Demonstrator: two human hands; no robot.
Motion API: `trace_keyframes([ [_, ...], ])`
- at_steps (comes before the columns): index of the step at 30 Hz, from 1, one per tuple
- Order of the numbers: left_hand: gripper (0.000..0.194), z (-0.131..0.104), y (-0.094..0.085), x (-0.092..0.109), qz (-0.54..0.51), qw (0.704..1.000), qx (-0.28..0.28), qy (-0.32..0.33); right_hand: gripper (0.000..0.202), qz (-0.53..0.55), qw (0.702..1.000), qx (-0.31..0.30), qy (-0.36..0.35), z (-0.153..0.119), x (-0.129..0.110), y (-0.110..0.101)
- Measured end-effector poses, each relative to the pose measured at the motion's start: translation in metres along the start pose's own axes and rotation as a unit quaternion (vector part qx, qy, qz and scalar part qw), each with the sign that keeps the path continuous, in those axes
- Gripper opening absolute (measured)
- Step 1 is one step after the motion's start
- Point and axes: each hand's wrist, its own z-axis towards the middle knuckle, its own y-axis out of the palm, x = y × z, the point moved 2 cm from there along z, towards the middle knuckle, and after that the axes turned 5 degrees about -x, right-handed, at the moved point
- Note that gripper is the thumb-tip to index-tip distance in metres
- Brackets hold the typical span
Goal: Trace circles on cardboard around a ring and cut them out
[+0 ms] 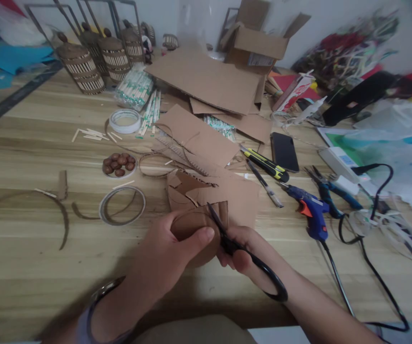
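Observation:
A piece of brown cardboard point(195, 224) with a curved line on it is held near the table's front by my left hand point(177, 243), thumb on top and fingers underneath. My right hand point(242, 251) is closed around the handles of black scissors point(233, 244). Their blades lie at the right edge of the cardboard piece, along its curve. Just beyond are cut cardboard scraps point(180, 188) on a larger flat sheet point(242, 193). To the left of my hands sits a tape ring point(122, 205), with a curled cardboard strip running through it.
A blue glue gun point(308, 210), pliers point(331, 188), a yellow-black utility knife point(266, 164) and a phone point(285, 152) lie to the right. Brown balls point(120, 162) fill a small dish at left. Stick-walled lanterns point(80, 67) and cardboard sheets point(206, 79) stand behind.

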Motion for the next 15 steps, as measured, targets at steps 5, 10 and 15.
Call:
trace_keyframes([
  [5, 0.029, -0.003, -0.001, -0.006, 0.004, 1.000, 0.024, -0.010, 0.081, -0.012, 1.000, 0.002, 0.010, 0.001, -0.001, 0.001],
  [10, 0.029, -0.005, 0.000, -0.006, -0.017, 0.999, 0.031, 0.001, 0.080, 0.006, 1.000, 0.004, 0.020, 0.002, 0.003, 0.006],
  [15, 0.033, -0.008, -0.004, -0.014, -0.032, 0.999, 0.034, -0.018, 0.079, 0.018, 0.999, 0.025, 0.029, 0.002, 0.007, 0.013],
])
